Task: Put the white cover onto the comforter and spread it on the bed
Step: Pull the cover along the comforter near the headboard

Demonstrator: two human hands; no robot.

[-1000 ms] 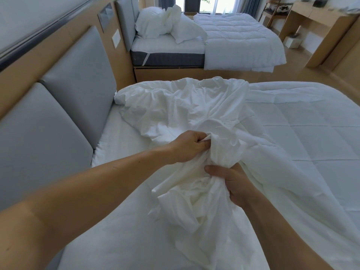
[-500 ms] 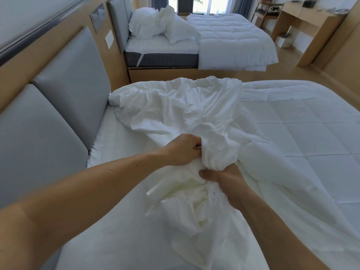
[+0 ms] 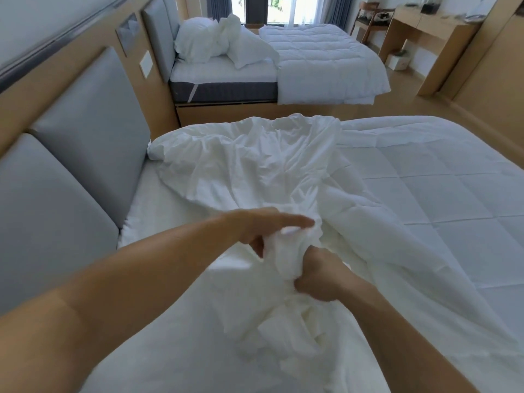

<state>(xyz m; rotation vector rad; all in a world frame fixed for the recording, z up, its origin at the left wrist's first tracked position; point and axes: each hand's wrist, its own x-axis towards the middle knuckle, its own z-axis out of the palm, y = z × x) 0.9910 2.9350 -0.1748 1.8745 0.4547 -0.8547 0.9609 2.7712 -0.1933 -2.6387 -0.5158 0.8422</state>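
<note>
The white cover (image 3: 249,165) lies crumpled across the head end of the near bed (image 3: 158,199), partly over the quilted white comforter (image 3: 442,199) that spreads to the right. My left hand (image 3: 266,226) stretches out over a bunched fold of the cover, fingers straight and pointing right, thumb down against the cloth. Just below it, my right hand (image 3: 320,276) grips that bunch in a fist. The gathered cloth hangs down between my forearms.
Grey padded headboard panels (image 3: 85,154) line the wall on the left. A second bed (image 3: 312,66) with pillows and a comforter stands beyond a narrow aisle. A wooden desk (image 3: 436,32) and chair sit at the far right by the window.
My left hand has let go of the fold it gripped and straightened its fingers over the cloth. My right hand keeps its grip. The view has tilted up slightly.
</note>
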